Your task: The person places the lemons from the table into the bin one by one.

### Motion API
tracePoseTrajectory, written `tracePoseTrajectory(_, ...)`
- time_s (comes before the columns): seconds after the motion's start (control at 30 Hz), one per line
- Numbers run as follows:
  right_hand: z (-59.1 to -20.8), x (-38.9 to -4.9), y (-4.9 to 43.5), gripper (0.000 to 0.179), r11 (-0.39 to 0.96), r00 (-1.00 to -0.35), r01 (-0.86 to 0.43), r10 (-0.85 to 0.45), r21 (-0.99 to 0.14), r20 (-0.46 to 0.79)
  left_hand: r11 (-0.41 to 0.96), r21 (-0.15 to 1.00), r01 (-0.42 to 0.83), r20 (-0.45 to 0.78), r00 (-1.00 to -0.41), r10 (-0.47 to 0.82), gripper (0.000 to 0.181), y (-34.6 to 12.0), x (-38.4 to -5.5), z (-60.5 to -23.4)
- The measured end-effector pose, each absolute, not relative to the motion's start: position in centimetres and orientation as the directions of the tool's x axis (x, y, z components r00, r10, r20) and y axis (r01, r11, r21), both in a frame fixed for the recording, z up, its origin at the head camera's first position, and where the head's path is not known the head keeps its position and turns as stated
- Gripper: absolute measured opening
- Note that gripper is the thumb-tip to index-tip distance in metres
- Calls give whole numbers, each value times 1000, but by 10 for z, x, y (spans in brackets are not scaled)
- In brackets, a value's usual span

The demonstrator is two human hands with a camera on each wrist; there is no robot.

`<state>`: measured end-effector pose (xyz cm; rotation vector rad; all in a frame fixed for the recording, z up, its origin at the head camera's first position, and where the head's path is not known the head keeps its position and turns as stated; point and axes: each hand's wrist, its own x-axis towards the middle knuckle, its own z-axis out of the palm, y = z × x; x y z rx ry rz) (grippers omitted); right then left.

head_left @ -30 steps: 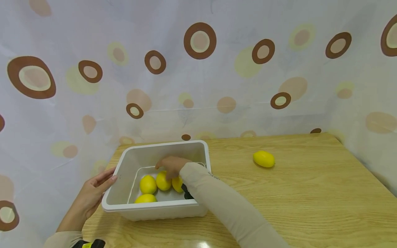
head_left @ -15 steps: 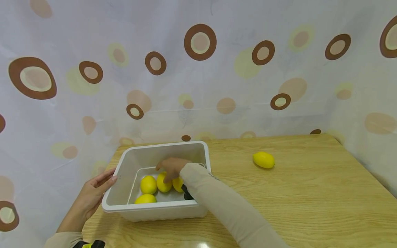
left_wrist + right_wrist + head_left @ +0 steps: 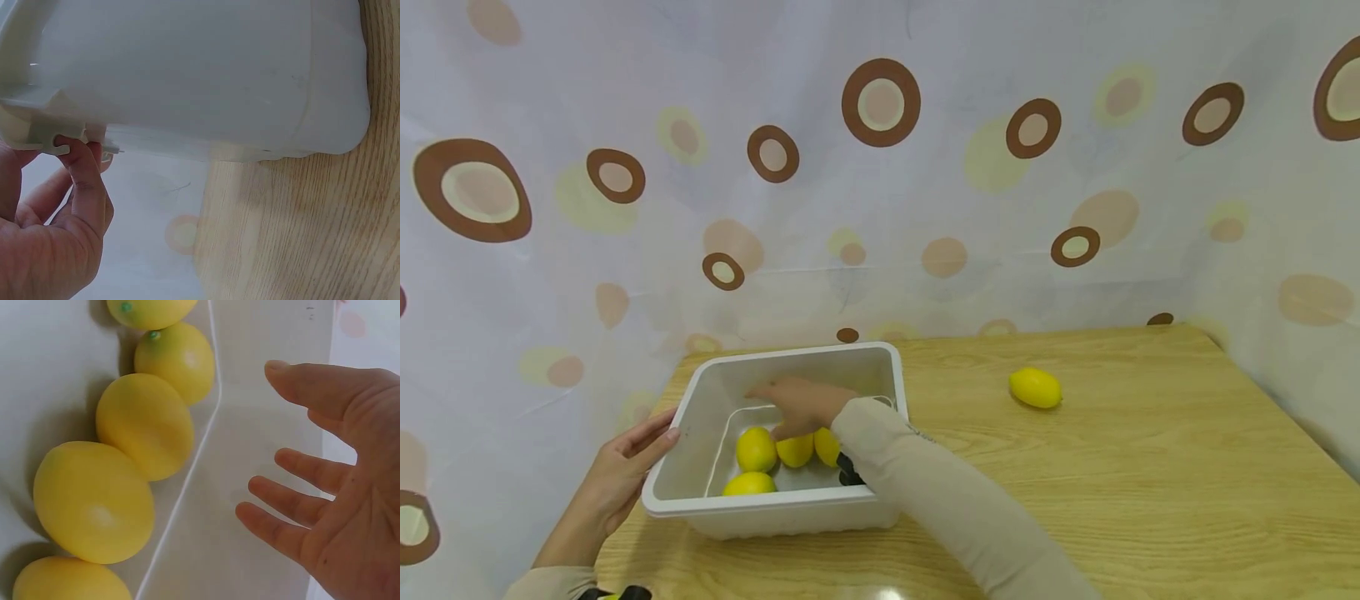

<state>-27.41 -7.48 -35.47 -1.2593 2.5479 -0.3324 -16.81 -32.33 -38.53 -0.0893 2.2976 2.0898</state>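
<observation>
A white plastic bin [image 3: 752,502] with several yellow lemons [image 3: 756,451] on its floor stands toward the left of the table. At the bin's left side my left hand [image 3: 625,467] grips the rim; in the left wrist view its fingers [image 3: 87,181] curl under the lip. My right hand [image 3: 805,403] is inside the bin above the lemons, overlapping some of them in the head view. In the right wrist view that hand has its fingers [image 3: 287,500] spread, holding nothing, with a row of lemons [image 3: 94,503] beside it.
One more lemon [image 3: 1036,387] lies on the wooden table [image 3: 1120,483], right of the bin. A curtain [image 3: 940,200] printed with brown rings hangs behind the table and at both sides.
My right hand has shifted a little left inside the bin and its fingers have straightened away from a lemon. The left hand stays on the rim.
</observation>
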Motion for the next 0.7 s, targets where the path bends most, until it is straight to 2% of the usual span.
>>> tracePoseTrajectory(0.33, -333, -267, -71, 65, 499, -527, -799, -850, -336, -10, 101, 990, -103, -101, -995, -21, 48, -322, -165, -385)
tracePoseTrajectory(0.5, -313, -263, -65, 71, 488, -541, -792, -839, -367, 51, 101, 989, -108, -106, -994, -23, 48, -324, -162, -385)
tracePoseTrajectory(0.7, -288, -265, -46, 75, 473, -539, -815, -831, -336, 139, 107, 990, -93, -92, -996, -16, 54, -322, -166, -384)
